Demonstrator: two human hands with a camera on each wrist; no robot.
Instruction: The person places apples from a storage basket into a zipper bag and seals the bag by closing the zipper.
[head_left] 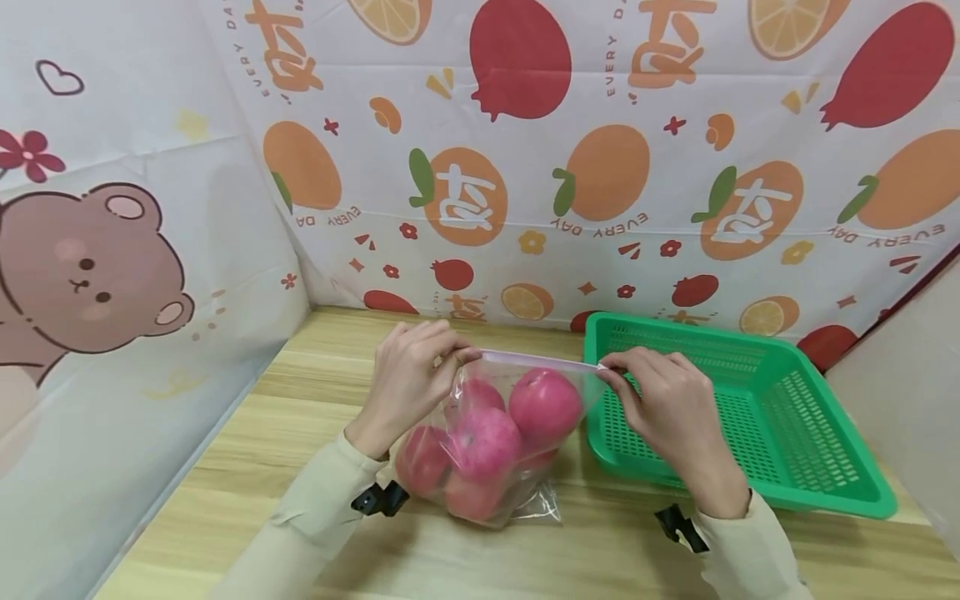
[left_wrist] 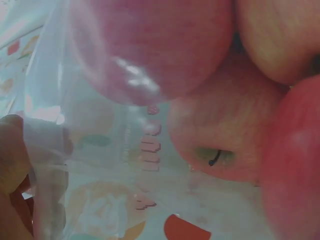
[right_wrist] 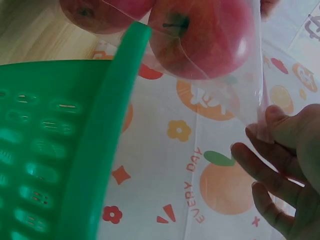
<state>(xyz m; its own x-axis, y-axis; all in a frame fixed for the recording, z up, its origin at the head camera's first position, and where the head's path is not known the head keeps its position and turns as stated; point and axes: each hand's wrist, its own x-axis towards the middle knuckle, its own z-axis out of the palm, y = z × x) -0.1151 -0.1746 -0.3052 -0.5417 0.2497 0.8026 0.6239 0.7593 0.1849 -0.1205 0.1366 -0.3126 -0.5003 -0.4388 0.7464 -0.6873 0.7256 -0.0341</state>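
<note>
A clear zip bag (head_left: 536, 496) holds several red apples (head_left: 546, 407) over the wooden table, its pinkish zip strip (head_left: 536, 361) stretched straight across the top. My left hand (head_left: 415, 372) pinches the strip's left end between thumb and fingers. At the right end, my right hand (head_left: 670, 406) pinches the corner between thumb and forefinger; in the right wrist view the other fingers (right_wrist: 267, 172) spread loosely away. Apples (left_wrist: 225, 125) press against the film in the left wrist view, one showing its stem. Only part of the left hand (left_wrist: 12, 175) shows there.
A green plastic basket (head_left: 847, 475) with perforated sides stands right of the bag, partly behind my right hand. The wooden table (head_left: 247, 492) reaches back to a fruit-printed cloth (head_left: 540, 275). Another cloth with a printed bear (head_left: 82, 275) hangs at the left.
</note>
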